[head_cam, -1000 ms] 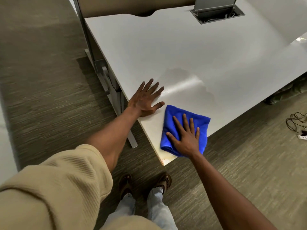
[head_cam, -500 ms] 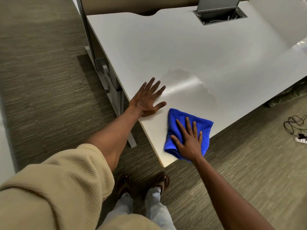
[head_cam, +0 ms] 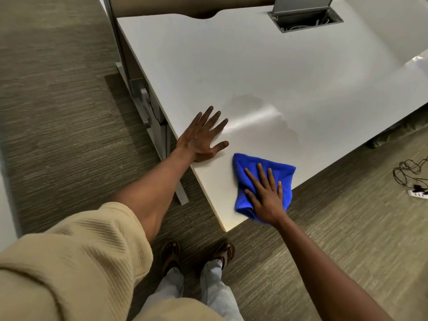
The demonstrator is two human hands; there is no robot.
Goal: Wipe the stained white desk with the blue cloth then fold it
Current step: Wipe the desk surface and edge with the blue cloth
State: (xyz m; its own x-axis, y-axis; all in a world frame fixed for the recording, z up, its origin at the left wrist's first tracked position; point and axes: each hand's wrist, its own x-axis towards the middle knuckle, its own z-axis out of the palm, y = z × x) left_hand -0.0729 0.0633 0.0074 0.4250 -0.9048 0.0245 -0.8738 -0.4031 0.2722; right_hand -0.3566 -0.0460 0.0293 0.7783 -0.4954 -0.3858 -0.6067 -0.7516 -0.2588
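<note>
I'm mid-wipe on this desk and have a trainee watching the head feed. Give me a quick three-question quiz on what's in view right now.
1. True or false: the right hand lies flat with straight fingers on the blue cloth.
2. Multiple choice: the left hand is A) gripping the cloth, B) resting flat on the white desk near its left edge, C) hanging off the desk.
3. Short answer: what is set into the desk's far side, and is its lid up or down?

Key
1. True.
2. B.
3. A cable box with wires inside; its grey lid stands up.
</note>
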